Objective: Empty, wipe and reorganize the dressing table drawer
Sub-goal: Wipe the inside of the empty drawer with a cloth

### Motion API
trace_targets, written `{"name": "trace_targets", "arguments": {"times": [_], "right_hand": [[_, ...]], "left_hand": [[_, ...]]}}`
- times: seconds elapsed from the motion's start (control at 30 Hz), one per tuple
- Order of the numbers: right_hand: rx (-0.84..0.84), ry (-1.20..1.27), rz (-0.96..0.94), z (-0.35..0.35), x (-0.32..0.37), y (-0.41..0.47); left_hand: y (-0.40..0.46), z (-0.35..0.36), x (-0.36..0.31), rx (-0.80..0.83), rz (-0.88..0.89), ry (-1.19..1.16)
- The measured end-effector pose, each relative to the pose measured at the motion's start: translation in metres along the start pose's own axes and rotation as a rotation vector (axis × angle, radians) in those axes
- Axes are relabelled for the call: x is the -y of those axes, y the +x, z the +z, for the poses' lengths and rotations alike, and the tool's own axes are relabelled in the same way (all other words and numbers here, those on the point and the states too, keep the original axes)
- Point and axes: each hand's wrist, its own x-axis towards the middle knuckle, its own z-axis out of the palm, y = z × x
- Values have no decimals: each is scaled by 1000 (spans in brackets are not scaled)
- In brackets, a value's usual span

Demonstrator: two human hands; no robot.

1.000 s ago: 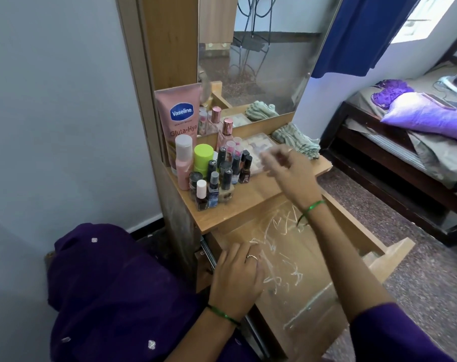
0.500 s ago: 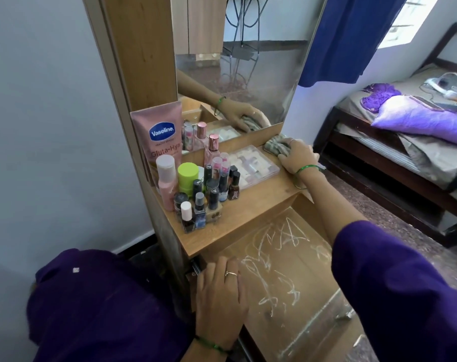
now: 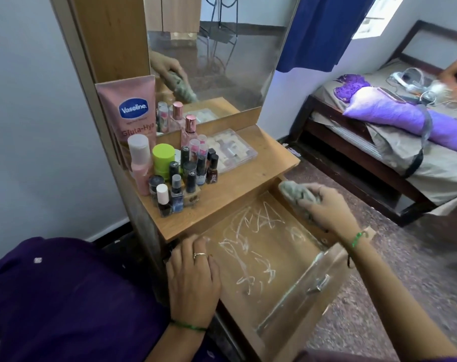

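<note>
The wooden drawer (image 3: 324, 270) stands pulled out of the dressing table, with nothing in it and white scribble marks across its bottom. My right hand (image 3: 329, 212) is closed around a grey-green cloth (image 3: 296, 195) above the drawer's far right corner. My left hand (image 3: 193, 279) lies flat on the drawer's left edge, fingers spread, holding nothing. On the tabletop (image 3: 243, 178) stand a pink Vaseline tube (image 3: 129, 111), a green-capped jar (image 3: 163, 159), several nail polish bottles (image 3: 188, 176) and a clear plastic box (image 3: 232, 148).
A mirror (image 3: 222, 53) rises behind the tabletop and reflects my hand with the cloth. To the right is a bed (image 3: 405, 142) with a purple pillow (image 3: 405, 118) and cables; another person's arm (image 3: 455, 74) reaches over it. A blue curtain (image 3: 319, 30) hangs behind.
My right hand took the cloth from the back right of the tabletop and brought it down over the drawer's far right corner. My left hand stayed on the drawer's left edge.
</note>
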Motion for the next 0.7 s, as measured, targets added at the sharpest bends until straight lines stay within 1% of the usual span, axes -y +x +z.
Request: {"name": "trace_targets", "arguments": {"times": [0.03,0.1,0.2,0.27,0.3,0.37,0.43,0.47,0.6,0.7], "right_hand": [[52,-46,16,12,-5,-4],[75,-152,40,37,-13,-3],[-12,-311,58,68,-17,13],[-54,-440,18,86,-16,24],[-38,-506,-5,93,-15,27],[61,-591,-35,105,-22,34],[156,-579,-27,111,-30,36],[175,-548,-18,112,-34,37],[199,-484,-5,114,-37,38],[199,-464,10,116,-35,37]], "left_hand": [[-1,0,0,10,-8,6],[-1,0,1,15,-32,12],[-1,2,1,-22,-108,-51],[0,3,1,-67,-152,-113],[0,5,1,-83,-180,-143],[0,7,4,-94,-249,-200],[0,8,6,-63,-317,-243],[0,8,7,-36,-354,-262],[1,6,10,85,-463,-353],[3,3,10,133,-489,-533]]}}
